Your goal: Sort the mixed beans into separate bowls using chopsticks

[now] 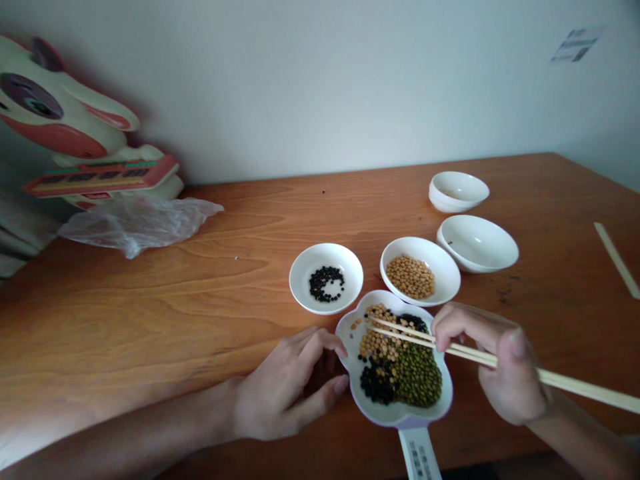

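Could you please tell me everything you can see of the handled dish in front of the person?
The handled dish is shallow and flower-shaped, apparently plastic, whitish inside with a lilac rim. It sits upright on the wooden table, holding black, tan and green beans. Its pale handle, bearing dark print, points toward the wearer and leaves the frame. The left hand appears to touch its edge; chopsticks in the right hand reach over it.

White lobed dish (353, 352), lilac rim, upright, handle (420, 453) toward viewer. Green beans (419, 377) lower right; black beans (376, 384) lower left and upper right; tan beans (383, 347) upper left. Pale chopsticks (580, 387) slanted, tips at tan beans, contact unclear.
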{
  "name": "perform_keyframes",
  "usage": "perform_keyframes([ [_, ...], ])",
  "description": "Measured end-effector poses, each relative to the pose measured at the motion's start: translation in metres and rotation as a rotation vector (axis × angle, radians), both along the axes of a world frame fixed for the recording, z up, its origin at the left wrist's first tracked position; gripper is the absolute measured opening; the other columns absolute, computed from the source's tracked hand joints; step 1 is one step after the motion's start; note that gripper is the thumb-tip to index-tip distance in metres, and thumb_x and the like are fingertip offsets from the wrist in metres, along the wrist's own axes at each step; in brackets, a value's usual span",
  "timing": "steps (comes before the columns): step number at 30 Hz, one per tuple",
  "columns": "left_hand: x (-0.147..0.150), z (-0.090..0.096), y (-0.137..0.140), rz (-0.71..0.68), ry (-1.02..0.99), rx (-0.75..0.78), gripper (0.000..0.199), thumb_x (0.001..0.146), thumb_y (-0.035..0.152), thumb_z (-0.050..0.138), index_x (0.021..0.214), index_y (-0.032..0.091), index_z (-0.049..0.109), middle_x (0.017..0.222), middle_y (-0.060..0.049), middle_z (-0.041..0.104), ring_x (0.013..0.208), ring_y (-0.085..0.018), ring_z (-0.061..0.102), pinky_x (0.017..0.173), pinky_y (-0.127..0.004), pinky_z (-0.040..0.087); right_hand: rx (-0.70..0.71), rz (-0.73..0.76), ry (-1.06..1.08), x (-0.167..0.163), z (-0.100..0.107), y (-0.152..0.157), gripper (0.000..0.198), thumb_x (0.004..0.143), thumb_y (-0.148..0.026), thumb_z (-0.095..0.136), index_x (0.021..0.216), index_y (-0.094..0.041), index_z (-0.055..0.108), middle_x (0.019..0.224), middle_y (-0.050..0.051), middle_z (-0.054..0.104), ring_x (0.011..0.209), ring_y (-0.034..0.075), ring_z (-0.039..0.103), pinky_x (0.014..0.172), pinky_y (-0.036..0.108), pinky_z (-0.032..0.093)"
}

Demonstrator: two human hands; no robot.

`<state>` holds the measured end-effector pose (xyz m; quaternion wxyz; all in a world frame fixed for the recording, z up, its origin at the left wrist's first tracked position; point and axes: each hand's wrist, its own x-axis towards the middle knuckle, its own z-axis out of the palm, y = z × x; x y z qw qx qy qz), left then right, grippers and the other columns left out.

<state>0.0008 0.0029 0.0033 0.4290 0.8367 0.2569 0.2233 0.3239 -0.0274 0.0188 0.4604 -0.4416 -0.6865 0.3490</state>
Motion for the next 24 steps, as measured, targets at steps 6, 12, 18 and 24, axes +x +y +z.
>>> perform_keyframes([
  [6,0.0,0.001,0.0,0.003,-0.003,0.002,0.025,0.102,0.021,0.061,0.125,0.023,0.051,0.099,-0.004,0.066,0.08,-0.017,0.061,0.072,-0.03,0.055,0.025,0.022,0.024,-0.002,-0.001,0.002,0.067,0.111,-0.065,0.024,0.08,-0.025,0.069,0.074,0.006,0.066,0.068,0.024,0.06,0.064,0.038,0.043],
  [12,-0.001,0.001,0.0,0.007,0.014,0.016,0.025,0.103,0.022,0.061,0.125,0.023,0.05,0.101,-0.005,0.068,0.082,-0.017,0.064,0.073,-0.03,0.056,0.061,0.033,0.036,-0.002,-0.002,0.003,0.066,0.113,-0.059,0.025,0.081,-0.024,0.07,0.074,0.005,0.067,0.068,0.023,0.062,0.067,0.038,0.045],
  [18,-0.002,0.001,-0.001,0.008,0.031,0.014,0.025,0.103,0.022,0.06,0.126,0.025,0.049,0.101,-0.004,0.067,0.082,-0.017,0.064,0.073,-0.031,0.056,0.123,0.001,0.056,-0.003,0.01,0.004,0.071,0.113,-0.063,0.025,0.077,-0.025,0.072,0.069,0.005,0.068,0.064,0.022,0.063,0.063,0.036,0.046],
  [24,-0.001,0.0,0.0,0.01,0.028,0.016,0.026,0.103,0.021,0.06,0.126,0.024,0.048,0.101,-0.004,0.068,0.082,-0.018,0.065,0.073,-0.031,0.056,0.08,-0.035,0.012,-0.003,0.011,0.002,0.074,0.11,-0.069,0.024,0.074,-0.025,0.07,0.068,0.006,0.068,0.062,0.023,0.063,0.06,0.037,0.044],
])
